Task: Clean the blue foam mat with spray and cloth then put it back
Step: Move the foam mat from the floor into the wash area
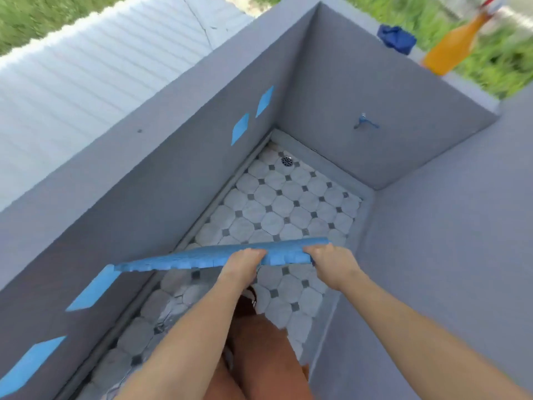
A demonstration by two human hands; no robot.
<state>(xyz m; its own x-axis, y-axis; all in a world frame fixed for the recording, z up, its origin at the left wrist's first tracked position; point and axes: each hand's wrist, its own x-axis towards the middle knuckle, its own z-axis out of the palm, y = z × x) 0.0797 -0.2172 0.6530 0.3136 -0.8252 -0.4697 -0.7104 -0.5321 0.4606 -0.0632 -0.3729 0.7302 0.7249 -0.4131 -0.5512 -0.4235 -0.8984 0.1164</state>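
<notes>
I hold the blue foam mat [184, 258] almost flat and edge-on above the tiled floor, its left end near the grey wall. My left hand [243, 262] grips its near edge around the middle. My right hand [331, 262] grips the same edge at the mat's right end. A blue cloth [396, 39] lies crumpled on top of the far wall. Beside it stands an orange spray bottle [452, 49] with a red and white head, blurred at the frame's top right.
Grey walls [375, 111] enclose a narrow floor of white and dark tiles [277, 203]. A round drain [287, 161] sits in the far corner, and a blue tap [364, 122] sticks out of the far wall. My legs stand on the tiles below.
</notes>
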